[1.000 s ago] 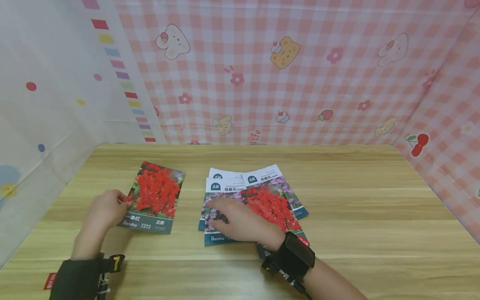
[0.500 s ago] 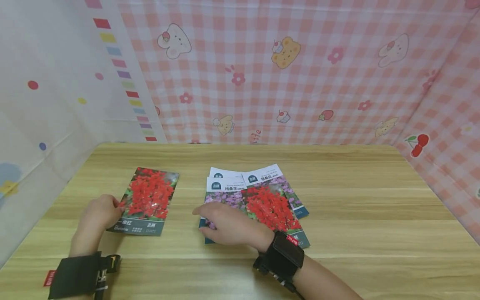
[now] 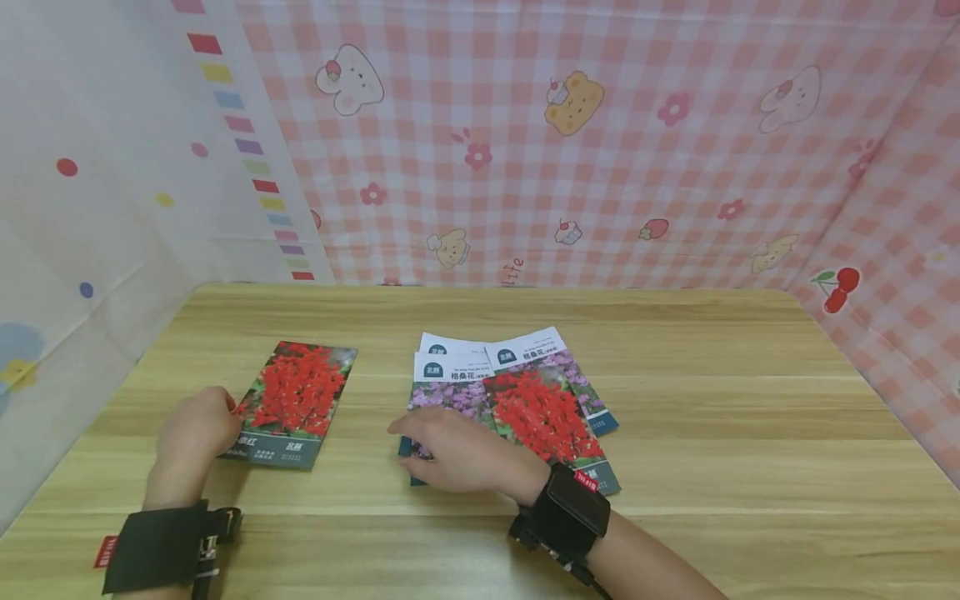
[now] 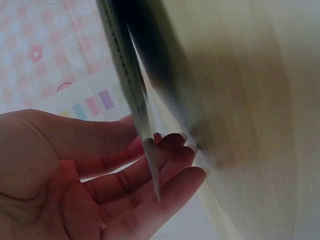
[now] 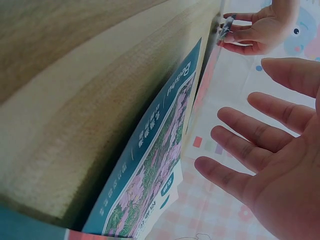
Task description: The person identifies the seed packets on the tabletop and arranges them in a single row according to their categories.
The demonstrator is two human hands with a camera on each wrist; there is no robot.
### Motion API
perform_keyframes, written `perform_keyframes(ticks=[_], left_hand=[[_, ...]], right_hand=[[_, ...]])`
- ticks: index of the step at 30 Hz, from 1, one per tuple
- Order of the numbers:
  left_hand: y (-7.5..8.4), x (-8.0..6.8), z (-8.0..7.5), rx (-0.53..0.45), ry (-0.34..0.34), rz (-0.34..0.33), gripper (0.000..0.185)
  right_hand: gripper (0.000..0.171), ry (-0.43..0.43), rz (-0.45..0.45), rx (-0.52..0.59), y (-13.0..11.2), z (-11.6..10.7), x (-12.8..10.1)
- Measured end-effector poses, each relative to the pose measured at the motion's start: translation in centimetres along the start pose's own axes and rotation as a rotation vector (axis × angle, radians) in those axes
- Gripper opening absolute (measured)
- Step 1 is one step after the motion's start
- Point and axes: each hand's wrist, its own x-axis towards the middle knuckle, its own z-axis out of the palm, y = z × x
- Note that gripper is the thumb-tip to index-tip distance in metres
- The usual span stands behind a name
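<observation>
Pinches the loose red-flower packet [image 3: 296,392] by its left edge with the left hand [image 3: 197,429], thumb on the printed face and fingers underneath, apparently so as to raise that edge while leaving most of the picture uncovered. Held to the left of the pile [image 3: 457,367], well apart from it, with the gripped edge clear of the wooden table [image 3: 712,500]; impossible to judge for contact at the opposite edge. Spread, by contrast, in the right hand [image 3: 468,454]: fingers straight, gripping nothing, hovering over the near-left part of the pile and, in the right wrist view, apart from the front purple-flower packet [image 5: 160,165]. Overlapped within the pile rather than squared up, apparently from loose stacking: the second red-flower packet [image 3: 543,412] at its near right, on top of the right-hand purple-flower packet [image 3: 585,383]. Turned picture side up throughout, presumably for easy recognition.
</observation>
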Motion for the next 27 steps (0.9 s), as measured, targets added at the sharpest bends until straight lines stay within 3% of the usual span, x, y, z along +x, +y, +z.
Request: perform_keyframes(ticks=[9,27], left_hand=[[0.1,-0.1,-0.1,0.005,-0.014,-0.009,0.035],[2.9,-0.7,-0.4,-0.012,-0.07,0.113,0.043]], right_hand=[[0.037,0.004,-0.012,-0.016,-0.1,0.0,-0.1],[0.039,0.019,0.007,0.033,0.5,-0.3,-1.2]])
